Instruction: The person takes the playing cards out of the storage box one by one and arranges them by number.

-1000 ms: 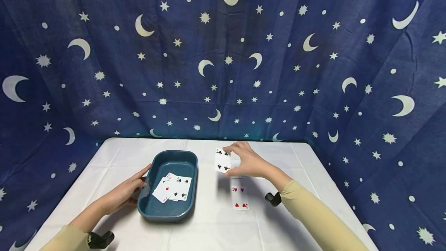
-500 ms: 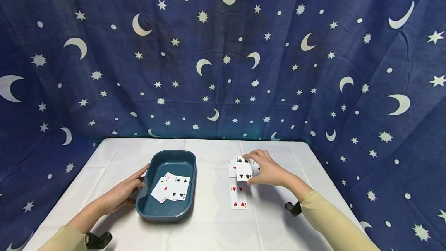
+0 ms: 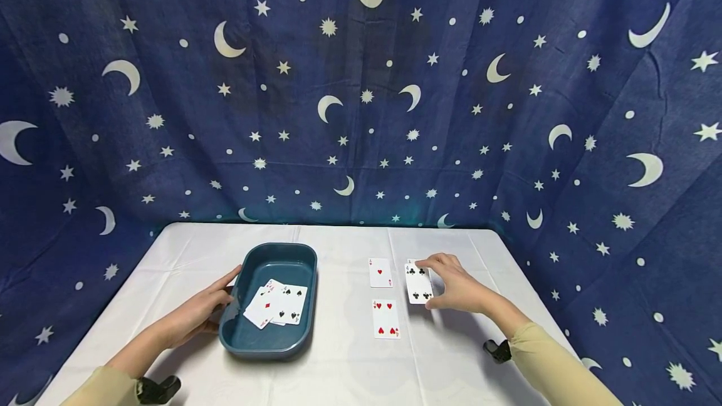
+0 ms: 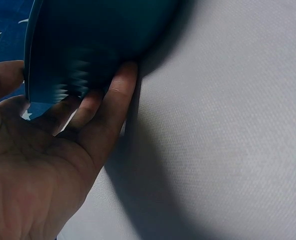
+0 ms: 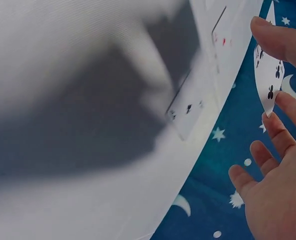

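My right hand [image 3: 459,284] pinches a four of clubs [image 3: 418,286] by its edges, between the thumb below and a finger above. The right wrist view shows this card [image 5: 269,75] bowed between thumb and fingers. Beneath it a card with one black pip [image 5: 189,109] lies on the table, mostly covered in the head view. To the left are an ace of hearts [image 3: 380,273] and, nearer me, a four of hearts [image 3: 386,326]. My left hand [image 3: 194,313] rests its extended fingers [image 4: 120,87] against the outer left wall of a blue-green tray [image 3: 268,346].
Inside the tray, a four of spades [image 3: 292,304] overlaps a card with a red diamond [image 3: 261,313]. A white cloth covers the table [image 3: 344,368]. A dark blue curtain [image 3: 361,111] with moons and stars hangs behind and at both sides.
My right hand has carried the four of clubs rightward and nearer, from left of the ace of hearts to over the black-pip card. The left hand stays at the tray.
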{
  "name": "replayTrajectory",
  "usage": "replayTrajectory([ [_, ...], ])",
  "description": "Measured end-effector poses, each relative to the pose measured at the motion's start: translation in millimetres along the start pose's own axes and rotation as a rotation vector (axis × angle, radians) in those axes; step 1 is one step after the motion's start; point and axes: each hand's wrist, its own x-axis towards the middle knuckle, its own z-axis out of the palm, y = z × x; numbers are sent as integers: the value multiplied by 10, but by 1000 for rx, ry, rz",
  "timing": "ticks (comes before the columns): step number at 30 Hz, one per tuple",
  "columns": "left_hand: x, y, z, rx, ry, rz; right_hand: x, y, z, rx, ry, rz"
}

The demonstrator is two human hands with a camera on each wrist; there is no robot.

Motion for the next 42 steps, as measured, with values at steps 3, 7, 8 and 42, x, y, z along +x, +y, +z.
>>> replayTrajectory([
  [3,-3,14,2,1,-2,-6,-67,51,0,-4,0,8],
  [7,-5,23,2,13,-3,-13,-149,109,8,-5,-1,25],
  [8,-6,21,2,17,-5,-10,-167,125,13,-6,-6,33],
  [42,6,19,11,19,12,-11,-452,273,284,27,-147,129],
])
